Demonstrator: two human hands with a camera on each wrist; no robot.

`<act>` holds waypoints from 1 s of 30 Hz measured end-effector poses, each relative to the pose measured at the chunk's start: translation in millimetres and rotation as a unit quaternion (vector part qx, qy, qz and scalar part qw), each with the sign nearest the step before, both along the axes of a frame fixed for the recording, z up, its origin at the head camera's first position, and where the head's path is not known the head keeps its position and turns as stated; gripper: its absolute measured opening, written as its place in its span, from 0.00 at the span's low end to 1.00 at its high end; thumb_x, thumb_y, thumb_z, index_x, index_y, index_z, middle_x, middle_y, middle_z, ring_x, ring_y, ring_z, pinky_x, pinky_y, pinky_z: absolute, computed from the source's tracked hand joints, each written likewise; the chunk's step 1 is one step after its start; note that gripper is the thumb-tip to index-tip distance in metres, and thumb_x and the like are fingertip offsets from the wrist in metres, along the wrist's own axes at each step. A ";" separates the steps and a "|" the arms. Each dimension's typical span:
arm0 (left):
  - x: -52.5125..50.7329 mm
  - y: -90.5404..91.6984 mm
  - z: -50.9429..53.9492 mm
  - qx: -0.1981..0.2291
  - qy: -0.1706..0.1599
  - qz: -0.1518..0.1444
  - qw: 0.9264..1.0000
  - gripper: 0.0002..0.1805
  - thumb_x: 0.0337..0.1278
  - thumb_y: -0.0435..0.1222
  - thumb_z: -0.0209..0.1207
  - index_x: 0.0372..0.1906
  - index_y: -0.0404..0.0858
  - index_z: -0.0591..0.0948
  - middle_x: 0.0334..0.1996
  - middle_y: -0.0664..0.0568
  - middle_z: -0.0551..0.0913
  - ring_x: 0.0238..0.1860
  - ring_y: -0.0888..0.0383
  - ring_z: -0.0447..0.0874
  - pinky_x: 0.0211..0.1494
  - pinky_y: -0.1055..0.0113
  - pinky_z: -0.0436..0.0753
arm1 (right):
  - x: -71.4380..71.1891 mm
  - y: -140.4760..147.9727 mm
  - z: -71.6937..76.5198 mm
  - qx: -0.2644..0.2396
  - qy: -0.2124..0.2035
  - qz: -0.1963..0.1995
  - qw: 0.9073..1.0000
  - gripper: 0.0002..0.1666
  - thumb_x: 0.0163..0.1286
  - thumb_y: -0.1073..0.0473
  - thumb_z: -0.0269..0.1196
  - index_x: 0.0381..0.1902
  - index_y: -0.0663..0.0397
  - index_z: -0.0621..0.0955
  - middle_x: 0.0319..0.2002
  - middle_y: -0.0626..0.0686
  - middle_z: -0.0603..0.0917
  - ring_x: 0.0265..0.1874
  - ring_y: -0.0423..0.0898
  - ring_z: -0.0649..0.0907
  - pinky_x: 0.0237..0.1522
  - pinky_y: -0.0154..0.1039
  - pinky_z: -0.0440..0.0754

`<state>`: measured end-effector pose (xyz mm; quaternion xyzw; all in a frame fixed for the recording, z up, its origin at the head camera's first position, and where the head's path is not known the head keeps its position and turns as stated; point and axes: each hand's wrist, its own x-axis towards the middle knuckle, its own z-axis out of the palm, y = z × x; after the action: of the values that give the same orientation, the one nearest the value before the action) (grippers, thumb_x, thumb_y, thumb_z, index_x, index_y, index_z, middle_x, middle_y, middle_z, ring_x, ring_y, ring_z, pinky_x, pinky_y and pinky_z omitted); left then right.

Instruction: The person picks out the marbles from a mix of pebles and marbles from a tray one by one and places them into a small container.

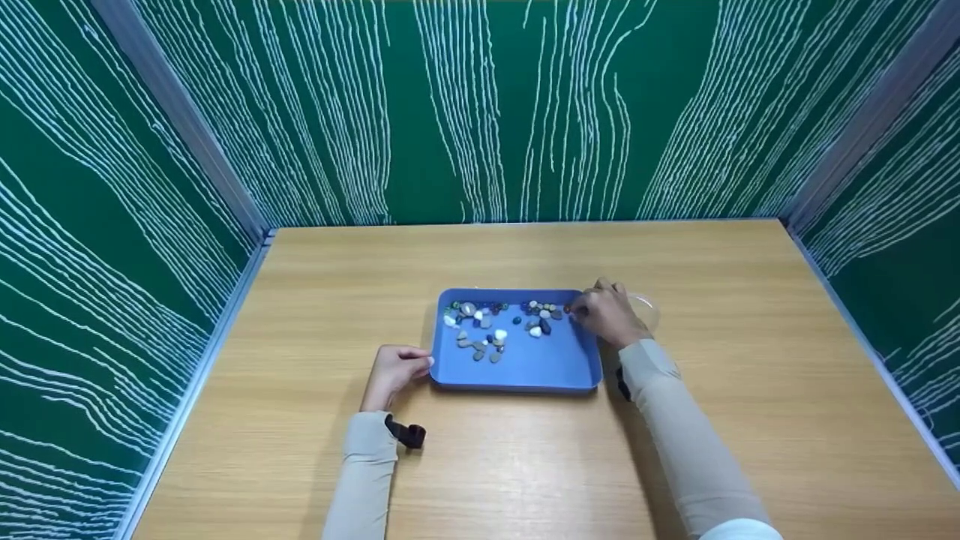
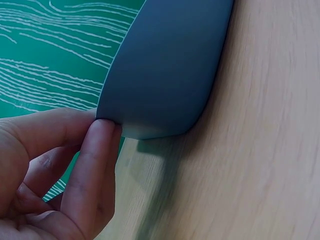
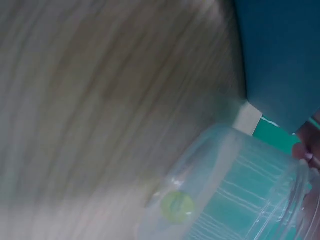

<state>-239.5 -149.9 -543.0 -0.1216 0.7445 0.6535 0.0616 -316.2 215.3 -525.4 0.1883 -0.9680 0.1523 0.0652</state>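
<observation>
A blue tray (image 1: pixel 547 367) holds small stones and glass beads. My left hand (image 1: pixel 394 373) pinches the tray's near left corner; in the left wrist view, thumb and fingers (image 2: pixel 92 160) meet on the rim of its wall (image 2: pixel 165 70). Over the far right corner is my right hand (image 1: pixel 606 313), its fingertips pointing down inside beside a reddish-brown bead (image 1: pixel 568 308). Whether those fingers grip anything is hidden. A clear round plastic container (image 3: pixel 235 185) with a yellow-green sticker stands on the table just right of the tray, close to the right hand.
Grey and white stones (image 1: pixel 500 335) lie in loose clusters in the tray's left half, with another cluster (image 1: pixel 535 331) right of centre. Coloured beads line the far side. Wooden table (image 1: pixel 300 300) surrounds the tray; green panels (image 1: pixel 510 112) with white lines stand behind and at both sides.
</observation>
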 end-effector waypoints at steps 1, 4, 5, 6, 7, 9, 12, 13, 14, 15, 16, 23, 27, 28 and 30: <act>-0.1 -0.1 0.0 -0.002 0.000 -0.001 1.000 0.12 0.47 0.21 0.64 0.40 0.22 0.84 0.30 0.46 0.85 0.28 0.61 0.82 0.37 0.71 0.88 | 0.2 0.6 0.4 -0.014 -0.006 -0.002 1.000 0.07 0.59 0.63 0.69 0.36 0.54 0.89 0.37 0.52 0.89 0.38 0.50 0.72 0.43 0.48 0.65; -0.1 -0.3 0.0 -0.003 -0.001 -0.001 1.000 0.12 0.47 0.21 0.64 0.40 0.22 0.84 0.29 0.47 0.85 0.28 0.62 0.82 0.37 0.71 0.88 | 0.5 2.3 1.7 -0.051 -0.021 -0.008 0.998 0.06 0.59 0.63 0.69 0.36 0.54 0.89 0.37 0.52 0.88 0.39 0.49 0.71 0.46 0.50 0.63; 0.1 -0.3 -0.2 -0.002 -0.002 -0.001 1.000 0.12 0.47 0.21 0.64 0.40 0.22 0.84 0.29 0.47 0.85 0.28 0.62 0.82 0.36 0.71 0.88 | 0.6 2.9 2.3 -0.061 -0.025 -0.009 0.998 0.06 0.59 0.63 0.69 0.36 0.54 0.89 0.37 0.52 0.88 0.39 0.49 0.70 0.47 0.50 0.63; 0.2 -0.4 -0.5 -0.003 -0.001 -0.002 1.000 0.12 0.47 0.21 0.64 0.40 0.22 0.84 0.30 0.47 0.85 0.28 0.62 0.82 0.36 0.71 0.88 | 0.7 3.6 3.0 -0.069 -0.028 -0.012 0.997 0.06 0.59 0.63 0.69 0.36 0.54 0.89 0.37 0.53 0.88 0.39 0.49 0.70 0.47 0.50 0.63; 0.4 -0.3 -0.6 -0.001 -0.001 -0.002 1.000 0.12 0.47 0.21 0.64 0.40 0.22 0.84 0.30 0.46 0.85 0.28 0.62 0.82 0.36 0.71 0.88 | 0.9 4.6 3.8 -0.076 -0.032 -0.015 0.996 0.06 0.60 0.63 0.68 0.36 0.54 0.89 0.38 0.53 0.88 0.39 0.49 0.70 0.46 0.50 0.62; 0.6 -0.4 -1.1 0.001 -0.001 -0.001 1.000 0.12 0.46 0.21 0.64 0.40 0.22 0.84 0.30 0.46 0.86 0.28 0.62 0.82 0.36 0.71 0.88 | 1.1 6.6 5.8 -0.092 -0.041 -0.023 0.995 0.06 0.60 0.64 0.67 0.36 0.54 0.89 0.38 0.54 0.88 0.39 0.49 0.70 0.46 0.50 0.62; 0.5 -0.3 -1.6 0.004 0.000 0.000 1.000 0.12 0.46 0.20 0.64 0.40 0.22 0.83 0.31 0.44 0.86 0.28 0.61 0.82 0.36 0.71 0.88 | 1.8 10.0 8.5 -0.116 -0.055 -0.040 0.991 0.07 0.62 0.64 0.66 0.37 0.55 0.88 0.40 0.55 0.87 0.41 0.50 0.70 0.46 0.49 0.63; 0.4 -0.3 -1.4 0.005 -0.002 0.002 1.000 0.12 0.46 0.20 0.64 0.40 0.22 0.84 0.31 0.44 0.86 0.28 0.61 0.82 0.36 0.71 0.88 | 2.4 11.0 9.7 -0.125 -0.060 -0.044 0.989 0.07 0.63 0.64 0.65 0.38 0.55 0.88 0.41 0.55 0.87 0.41 0.50 0.70 0.47 0.49 0.63; 0.2 -0.2 -1.3 0.005 -0.003 0.003 1.000 0.12 0.46 0.20 0.64 0.40 0.22 0.84 0.32 0.44 0.86 0.28 0.61 0.82 0.36 0.71 0.88 | 2.9 11.9 10.7 -0.133 -0.064 -0.047 0.988 0.07 0.63 0.63 0.65 0.39 0.55 0.88 0.41 0.56 0.87 0.42 0.50 0.71 0.48 0.49 0.63; 0.0 0.0 -1.1 0.006 -0.004 0.005 1.000 0.12 0.46 0.20 0.64 0.40 0.22 0.84 0.32 0.43 0.86 0.28 0.61 0.82 0.37 0.70 0.88 | 3.7 12.6 11.7 -0.141 -0.069 -0.053 0.986 0.07 0.64 0.63 0.65 0.39 0.55 0.88 0.42 0.55 0.86 0.43 0.50 0.71 0.49 0.48 0.64; -0.1 0.1 -0.6 0.006 -0.006 0.006 1.000 0.11 0.46 0.20 0.64 0.40 0.22 0.84 0.32 0.43 0.86 0.28 0.61 0.83 0.37 0.70 0.88 | 4.5 13.5 12.7 -0.148 -0.073 -0.056 0.985 0.08 0.64 0.63 0.65 0.40 0.55 0.87 0.43 0.55 0.86 0.44 0.50 0.71 0.49 0.48 0.64; -0.4 0.5 -0.1 0.016 -0.003 0.008 1.000 0.11 0.47 0.20 0.63 0.40 0.21 0.83 0.36 0.37 0.86 0.30 0.59 0.84 0.39 0.68 0.89 | 11.4 17.7 21.3 -0.182 -0.087 -0.065 0.977 0.12 0.67 0.60 0.63 0.47 0.57 0.85 0.50 0.57 0.83 0.52 0.54 0.71 0.57 0.55 0.69; -0.5 0.5 -0.8 0.022 0.001 0.004 1.000 0.12 0.48 0.20 0.63 0.41 0.21 0.83 0.37 0.37 0.86 0.31 0.59 0.84 0.40 0.68 0.89 | 14.5 18.9 23.4 -0.193 -0.084 -0.066 0.975 0.13 0.67 0.59 0.63 0.47 0.56 0.85 0.51 0.57 0.82 0.55 0.55 0.71 0.60 0.58 0.72; -0.5 0.4 -1.0 0.021 0.000 0.004 1.000 0.12 0.48 0.20 0.63 0.41 0.21 0.83 0.36 0.38 0.86 0.31 0.59 0.84 0.40 0.68 0.89 | 15.2 19.6 23.1 -0.196 -0.083 -0.066 0.975 0.13 0.68 0.59 0.63 0.47 0.56 0.85 0.51 0.56 0.82 0.55 0.55 0.71 0.60 0.58 0.72; -0.6 0.2 -1.3 0.018 -0.002 0.003 1.000 0.12 0.48 0.20 0.63 0.41 0.21 0.83 0.35 0.40 0.86 0.30 0.60 0.84 0.39 0.68 0.89 | 16.3 21.3 22.6 -0.200 -0.077 -0.063 0.975 0.12 0.68 0.59 0.63 0.47 0.55 0.85 0.51 0.56 0.83 0.55 0.54 0.71 0.61 0.58 0.70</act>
<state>-240.1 -149.7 -544.3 -0.1243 0.7322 0.6667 0.0629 -299.9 236.5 -502.8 0.0975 -0.9298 0.3530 0.0361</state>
